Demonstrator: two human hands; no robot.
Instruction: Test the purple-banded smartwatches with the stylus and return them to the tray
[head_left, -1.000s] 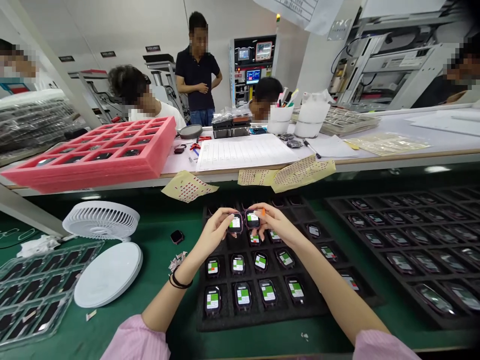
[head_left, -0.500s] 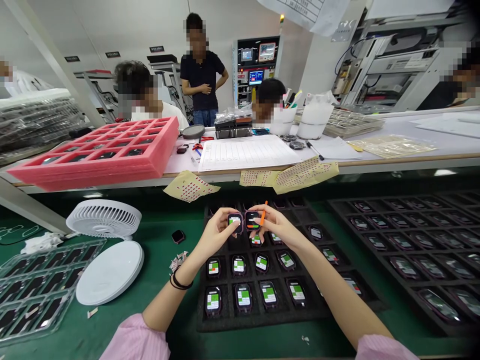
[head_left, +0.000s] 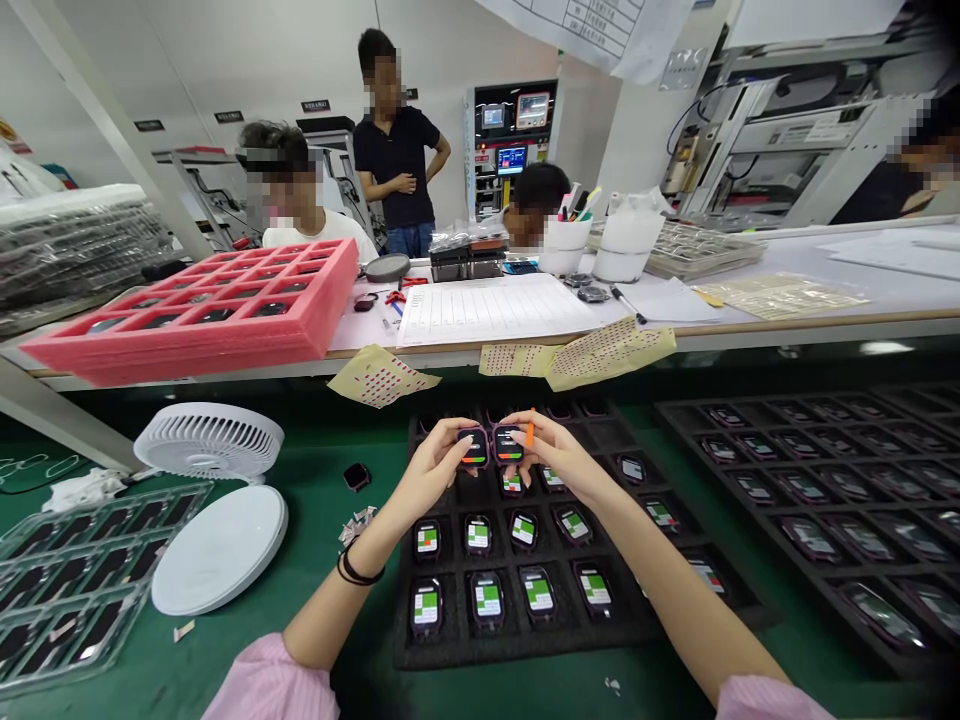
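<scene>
My left hand [head_left: 442,458] is closed around a smartwatch body [head_left: 473,447], its thumb on the dark screen with an orange and green strip. Right beside it, my right hand [head_left: 551,447] grips a second smartwatch body [head_left: 508,443] showing a similar screen. An orange stick-like tool [head_left: 531,428] also sits between the right fingers. Both watches are held side by side above a black foam tray [head_left: 517,650], where several watches [head_left: 487,597] lie in slots with green and white screens lit.
Another black tray of watches [head_left: 810,535] lies to the right. On the left are a white fan [head_left: 214,440], a clear plastic tray [head_left: 90,560] and a loose watch [head_left: 357,475]. A shelf above holds a pink foam tray [head_left: 300,335] and paper sheets [head_left: 495,305]. Other people are beyond it.
The left watch's screen has gone from green and white to dark with an orange and green strip. Both hands stay nearly in place.
</scene>
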